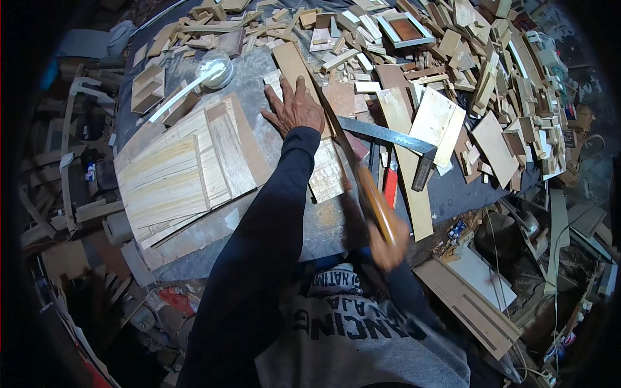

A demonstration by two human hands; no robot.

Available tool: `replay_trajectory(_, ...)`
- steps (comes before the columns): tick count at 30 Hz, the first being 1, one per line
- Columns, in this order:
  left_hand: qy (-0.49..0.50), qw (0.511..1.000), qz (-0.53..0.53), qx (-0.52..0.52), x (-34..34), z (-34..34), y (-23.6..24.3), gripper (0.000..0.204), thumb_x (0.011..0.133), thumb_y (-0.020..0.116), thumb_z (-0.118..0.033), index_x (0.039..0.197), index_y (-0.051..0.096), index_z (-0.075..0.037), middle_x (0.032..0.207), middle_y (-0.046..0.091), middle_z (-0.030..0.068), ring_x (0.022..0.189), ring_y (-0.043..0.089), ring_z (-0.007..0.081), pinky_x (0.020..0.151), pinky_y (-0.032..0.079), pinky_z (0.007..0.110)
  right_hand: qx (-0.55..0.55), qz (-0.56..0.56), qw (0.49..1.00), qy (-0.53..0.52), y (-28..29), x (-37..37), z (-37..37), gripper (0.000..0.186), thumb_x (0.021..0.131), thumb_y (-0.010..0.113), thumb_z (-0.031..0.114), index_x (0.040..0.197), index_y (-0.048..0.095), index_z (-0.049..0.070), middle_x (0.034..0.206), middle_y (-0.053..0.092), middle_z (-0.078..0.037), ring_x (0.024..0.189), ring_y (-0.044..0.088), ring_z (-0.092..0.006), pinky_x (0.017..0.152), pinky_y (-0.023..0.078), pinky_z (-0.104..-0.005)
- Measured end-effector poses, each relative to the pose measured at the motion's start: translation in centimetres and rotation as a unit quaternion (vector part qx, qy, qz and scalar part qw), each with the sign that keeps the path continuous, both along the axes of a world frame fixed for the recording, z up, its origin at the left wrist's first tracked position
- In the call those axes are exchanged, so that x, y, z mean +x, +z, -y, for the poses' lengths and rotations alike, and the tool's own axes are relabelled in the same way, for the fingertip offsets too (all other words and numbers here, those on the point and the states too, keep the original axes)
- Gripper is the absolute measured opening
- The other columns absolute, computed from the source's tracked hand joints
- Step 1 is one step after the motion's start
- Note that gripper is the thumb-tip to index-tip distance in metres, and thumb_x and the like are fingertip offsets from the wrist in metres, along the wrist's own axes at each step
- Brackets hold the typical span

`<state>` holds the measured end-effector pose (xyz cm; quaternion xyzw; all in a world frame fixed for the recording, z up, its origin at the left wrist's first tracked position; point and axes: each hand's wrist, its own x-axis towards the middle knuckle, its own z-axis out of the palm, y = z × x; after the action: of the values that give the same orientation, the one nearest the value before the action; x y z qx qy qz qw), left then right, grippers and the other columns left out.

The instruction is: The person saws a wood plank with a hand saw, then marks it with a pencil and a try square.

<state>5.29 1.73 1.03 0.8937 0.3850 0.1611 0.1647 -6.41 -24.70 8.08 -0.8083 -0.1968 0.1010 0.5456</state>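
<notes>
A narrow light-brown board (pixel 289 59) lies on the worktable, and my left hand (pixel 295 110) presses flat on it with the fingers spread. Closed round the wooden handle of a handsaw (pixel 375 200) is my right hand (pixel 389 244), blurred by motion near the table's front edge. The saw's dark blade runs forward along the board's right side; its teeth cannot be made out. Beneath the board sits a pale, rough wooden piece (pixel 328 176). A metal try square (pixel 388 134) with a dark stock rests just right of the blade.
Thin wooden panels (pixel 171 165) are stacked at the left, near a clear round container (pixel 215 71) and a small wooden box (pixel 149 88). Wood offcuts (pixel 453 42) heap up across the back and right. A red-handled tool (pixel 391 184) lies by the square. The worktable (pixel 249 84) has a grey top.
</notes>
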Motion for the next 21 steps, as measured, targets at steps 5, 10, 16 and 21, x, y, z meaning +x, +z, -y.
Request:
replay_trajectory(5, -0.004, 1.0, -0.021, -0.017, -0.7, 0.0, 0.1, 0.044, 0.094, 0.047, -0.026, 0.138, 0.053, -0.022, 0.154, 0.031, 0.0074, 0.145, 0.013, 0.0418, 0.108, 0.014, 0.073, 0.002, 0.005, 0.999, 0.031, -0.6, -0.1, 0.1, 0.049, 0.082, 0.058, -0.002, 0.131, 0.054, -0.004, 0.122, 0.063, -0.024, 0.113, 0.064, -0.0319, 0.095, 0.048, -0.0345)
replay_trajectory(10, -0.001, 1.0, 0.001, 0.001, -0.4, -0.5, -0.1, 0.043, 0.095, 0.048, -0.026, 0.137, 0.054, -0.022, 0.154, 0.032, 0.0077, 0.144, 0.015, 0.0427, 0.107, 0.014, 0.073, -0.036, -0.042, 0.998, 0.015, 1.4, -2.3, 2.3, 0.05, 0.083, 0.056, -0.004, 0.132, 0.055, -0.001, 0.123, 0.063, -0.023, 0.114, 0.064, -0.0291, 0.096, 0.048, -0.033)
replay_trajectory(16, 0.002, 1.0, 0.0, -0.004, -0.8, -0.1, -0.7, 0.04, 0.095, 0.046, -0.026, 0.134, 0.057, -0.025, 0.152, 0.037, 0.0064, 0.144, 0.017, 0.0418, 0.108, 0.014, 0.073, -0.005, 0.005, 0.999, 0.047, -1.0, -0.3, 0.5, 0.052, 0.08, 0.056, -0.005, 0.133, 0.052, -0.005, 0.127, 0.06, -0.024, 0.119, 0.06, -0.0312, 0.099, 0.045, -0.0342)
replay_trajectory(21, 0.007, 1.0, 0.007, 0.013, -0.4, -0.5, -0.2, 0.041, 0.094, 0.048, -0.026, 0.135, 0.056, -0.024, 0.153, 0.035, 0.0062, 0.144, 0.014, 0.043, 0.107, 0.013, 0.074, -0.003, -0.064, 0.998, -0.001, 1.5, -1.6, 1.4, 0.048, 0.081, 0.06, -0.003, 0.129, 0.057, -0.004, 0.121, 0.065, -0.021, 0.116, 0.062, -0.0257, 0.098, 0.046, -0.0331)
